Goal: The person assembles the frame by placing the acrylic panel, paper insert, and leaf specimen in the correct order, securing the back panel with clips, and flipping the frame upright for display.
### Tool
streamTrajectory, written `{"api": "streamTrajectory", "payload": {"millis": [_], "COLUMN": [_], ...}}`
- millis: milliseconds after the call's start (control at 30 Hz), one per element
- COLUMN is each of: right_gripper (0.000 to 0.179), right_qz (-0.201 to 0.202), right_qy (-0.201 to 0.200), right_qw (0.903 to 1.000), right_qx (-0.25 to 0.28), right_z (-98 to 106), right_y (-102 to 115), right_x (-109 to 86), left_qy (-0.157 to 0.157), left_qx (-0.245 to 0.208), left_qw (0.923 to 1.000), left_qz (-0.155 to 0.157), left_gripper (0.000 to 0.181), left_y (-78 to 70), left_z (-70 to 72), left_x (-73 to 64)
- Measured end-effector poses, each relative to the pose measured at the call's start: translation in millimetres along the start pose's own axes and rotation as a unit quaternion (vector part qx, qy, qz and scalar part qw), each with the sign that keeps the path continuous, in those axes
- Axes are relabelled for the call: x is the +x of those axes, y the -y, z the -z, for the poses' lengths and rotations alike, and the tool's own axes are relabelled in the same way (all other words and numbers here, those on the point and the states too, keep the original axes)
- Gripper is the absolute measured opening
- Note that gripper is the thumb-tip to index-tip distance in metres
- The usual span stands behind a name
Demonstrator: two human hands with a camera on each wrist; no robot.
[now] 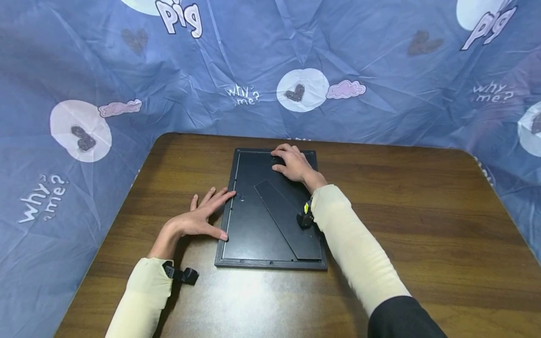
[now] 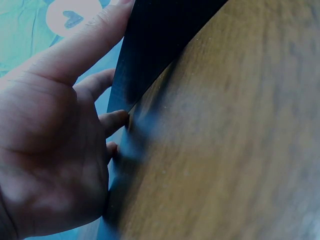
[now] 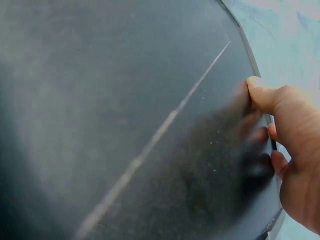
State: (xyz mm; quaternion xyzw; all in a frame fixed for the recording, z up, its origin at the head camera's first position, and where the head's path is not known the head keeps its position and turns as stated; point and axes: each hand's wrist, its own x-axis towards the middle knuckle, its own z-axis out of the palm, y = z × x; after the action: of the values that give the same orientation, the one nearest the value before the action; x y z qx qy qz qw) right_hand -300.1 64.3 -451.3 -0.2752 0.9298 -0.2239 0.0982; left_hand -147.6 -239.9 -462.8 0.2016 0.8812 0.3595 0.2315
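A black picture frame (image 1: pixel 253 225) lies back side up on the wooden table, its slanted easel stand (image 1: pixel 287 220) flat against the backing. Along the frame's left side, my left hand (image 1: pixel 196 220) is spread, with thumb and fingertips touching the rim; the left wrist view shows its palm (image 2: pixel 55 150) beside the dark edge. My right hand (image 1: pixel 293 164) reaches to the far edge, loosely bent fingertips on the rim and thumb on the backing near a small dark hanger (image 1: pixel 274 159). In the right wrist view, the thumb (image 3: pixel 270 97) touches near the glossy backing's border.
The brown wooden table (image 1: pixel 401 225) extends on both sides of the frame. Behind it hangs a blue printed cloth (image 1: pixel 253 56). Another small hanger (image 1: pixel 242 197) sits near the backing's left side. Small black wrist cameras (image 1: pixel 189 276) are strapped over the cream sleeves.
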Motion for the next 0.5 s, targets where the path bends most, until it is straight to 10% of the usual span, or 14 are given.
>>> {"api": "streamTrajectory", "payload": {"millis": [500], "right_gripper": [0.047], "right_qz": [-0.015], "right_qy": [0.007], "right_qw": [0.9999], "right_qx": [-0.003], "right_z": [-1.0], "right_y": [1.6], "right_x": [0.4], "left_qy": [-0.003], "left_qx": [0.004], "left_qw": [1.0000], "left_qz": [-0.005], "left_gripper": [0.114], "left_y": [-0.6], "left_z": [0.0], "left_x": [-0.3]}}
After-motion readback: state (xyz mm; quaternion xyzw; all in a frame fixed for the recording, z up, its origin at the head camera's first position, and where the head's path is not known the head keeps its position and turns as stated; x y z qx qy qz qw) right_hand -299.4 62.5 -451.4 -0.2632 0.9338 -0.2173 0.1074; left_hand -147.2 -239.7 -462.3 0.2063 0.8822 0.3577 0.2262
